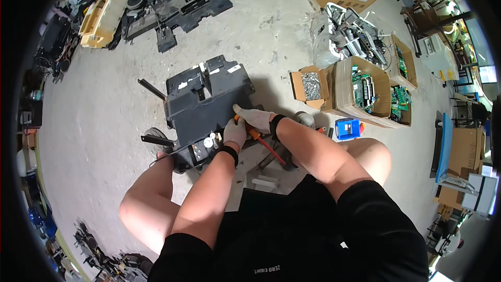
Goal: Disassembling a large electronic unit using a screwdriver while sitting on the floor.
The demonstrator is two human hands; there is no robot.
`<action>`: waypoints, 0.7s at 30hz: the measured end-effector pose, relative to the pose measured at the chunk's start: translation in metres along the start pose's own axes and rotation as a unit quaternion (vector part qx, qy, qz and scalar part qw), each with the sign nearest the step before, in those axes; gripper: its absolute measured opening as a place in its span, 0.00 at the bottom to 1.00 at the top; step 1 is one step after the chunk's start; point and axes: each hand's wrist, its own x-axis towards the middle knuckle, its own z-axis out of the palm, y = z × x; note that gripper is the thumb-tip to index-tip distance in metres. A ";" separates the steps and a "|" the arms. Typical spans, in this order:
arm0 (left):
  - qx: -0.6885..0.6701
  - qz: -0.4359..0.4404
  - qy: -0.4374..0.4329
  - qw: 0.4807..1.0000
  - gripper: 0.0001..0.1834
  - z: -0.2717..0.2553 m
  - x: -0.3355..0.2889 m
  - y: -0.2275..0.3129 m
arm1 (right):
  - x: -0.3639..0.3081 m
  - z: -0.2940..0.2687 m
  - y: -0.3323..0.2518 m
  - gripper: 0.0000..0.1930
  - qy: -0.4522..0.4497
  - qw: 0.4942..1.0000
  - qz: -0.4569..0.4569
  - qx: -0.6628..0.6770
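Left hand [235, 131] grips orange tool [254, 133] by black unit [201, 117]; right hand [254, 118] alongside, hold unclear

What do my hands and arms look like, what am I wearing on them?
Your left hand and right hand both wear pale, greyish-white gloves. A black band circles each wrist. Your forearms are bare, and above them come short black sleeves.
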 end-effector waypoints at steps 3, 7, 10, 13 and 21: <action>-0.118 -0.070 -0.017 0.990 0.26 0.004 0.014 0.000 | -0.008 -0.031 0.006 0.36 0.124 0.873 -0.170 -0.440; -0.156 -0.092 0.023 0.983 0.26 -0.007 0.031 -0.039 | -0.058 -0.033 -0.018 0.24 0.365 0.838 -0.140 -0.380; -0.161 -0.101 0.037 0.981 0.26 -0.005 0.022 -0.035 | -0.106 -0.037 -0.002 0.15 0.414 0.801 -0.215 -0.376; -0.189 -0.121 0.030 0.974 0.19 0.004 0.025 -0.018 | -0.100 -0.037 0.068 0.09 0.415 0.730 -0.318 -0.441; -0.312 -0.166 0.000 0.936 0.16 -0.007 0.025 -0.015 | -0.082 0.064 0.094 0.24 0.244 0.959 -0.080 0.124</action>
